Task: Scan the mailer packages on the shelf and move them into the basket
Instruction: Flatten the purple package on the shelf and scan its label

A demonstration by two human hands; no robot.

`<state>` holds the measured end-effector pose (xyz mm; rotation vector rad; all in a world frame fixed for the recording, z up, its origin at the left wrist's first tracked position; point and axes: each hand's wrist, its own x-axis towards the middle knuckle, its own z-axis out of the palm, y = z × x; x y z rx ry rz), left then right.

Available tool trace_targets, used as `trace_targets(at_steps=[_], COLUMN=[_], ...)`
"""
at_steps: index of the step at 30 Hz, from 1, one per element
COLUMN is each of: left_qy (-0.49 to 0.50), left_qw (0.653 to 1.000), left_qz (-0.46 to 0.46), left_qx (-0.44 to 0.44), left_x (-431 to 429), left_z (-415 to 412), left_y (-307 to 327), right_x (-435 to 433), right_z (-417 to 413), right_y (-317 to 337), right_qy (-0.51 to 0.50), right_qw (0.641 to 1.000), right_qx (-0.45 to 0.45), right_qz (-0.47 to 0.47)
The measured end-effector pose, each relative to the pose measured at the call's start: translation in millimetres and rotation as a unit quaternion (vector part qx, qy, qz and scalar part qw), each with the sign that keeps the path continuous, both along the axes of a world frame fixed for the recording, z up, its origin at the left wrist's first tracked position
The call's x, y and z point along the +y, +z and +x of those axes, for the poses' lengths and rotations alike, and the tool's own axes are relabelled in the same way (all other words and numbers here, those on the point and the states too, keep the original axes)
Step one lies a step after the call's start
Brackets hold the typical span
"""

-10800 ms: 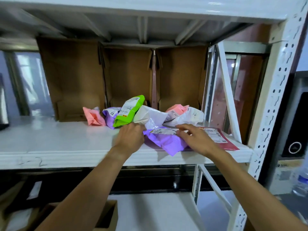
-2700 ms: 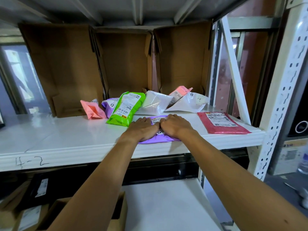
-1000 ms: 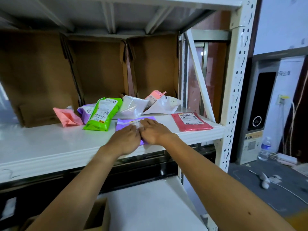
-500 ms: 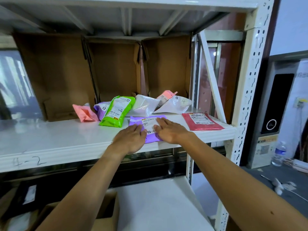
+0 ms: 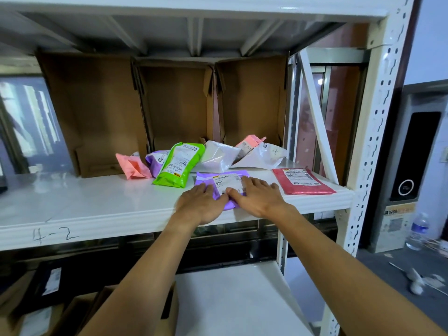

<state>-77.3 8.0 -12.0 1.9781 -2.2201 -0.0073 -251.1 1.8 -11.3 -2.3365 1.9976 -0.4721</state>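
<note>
Both hands down flat on the purple mailer (image 5: 205,177), which lies on the shelf (image 5: 97,202) near its front edge, dead ahead of me. My left hand (image 5: 201,206) is spread with straight fingers and presses the mailer's left side. My right hand (image 5: 259,197) is also flat, not gripping, palm on the right side, thumb lying across the lower part of the white label (image 5: 225,181). Nothing is pinched or lifted.

Key relation: the mailer is right under both palms and its long axis runs away from me, front lip to back. The label faces up in the gap between my hands, so neither hand is nearer. The near corner sits at the shelf lip, maybe slightly over it, hard to tell.

My guess at the step: flattening the bag so the barcode reads. My right thumb probably has to clear the label first.

The red mailer (image 5: 303,184) lies flat, label up, just right of my right hand, not touching it. The green mailer (image 5: 179,167) leans behind and to the left, close to the purple one. The pink mailer (image 5: 132,167), the white mailers (image 5: 218,158) and the rest are piled further back against the cardboard boxes (image 5: 97,112).

Basket and scanner not in view. All visible packages are on the shelf, so most of the task looks undone.
</note>
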Motion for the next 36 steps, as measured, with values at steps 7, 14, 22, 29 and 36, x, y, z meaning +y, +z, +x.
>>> trace_targets(at_steps=[7,14,22,29,36], left_qy=[0.010,0.013,0.010,0.009,0.000], left_qw=[0.999,0.999,1.000,0.998,0.999], left_qz=[0.034,0.045,0.011,-0.021,-0.009], left_qx=[-0.008,0.001,0.008,0.053,0.041], left_x=[-11,-18,-15,-4,-1], left_z=[0,-3,0,2,0], left_y=[3,5,0,2,5], right_x=[-7,-8,-14,-18,-16], right_z=[-2,-2,-1,1,-9], right_y=[0,-7,-3,5,16], right_qy=[0.011,0.087,0.046,-0.084,-0.043], right_qw=[1.000,0.995,0.999,0.988,0.961], right_qx=[0.008,0.017,-0.004,-0.131,-0.268], right_qz=[0.007,-0.033,0.026,0.005,0.061])
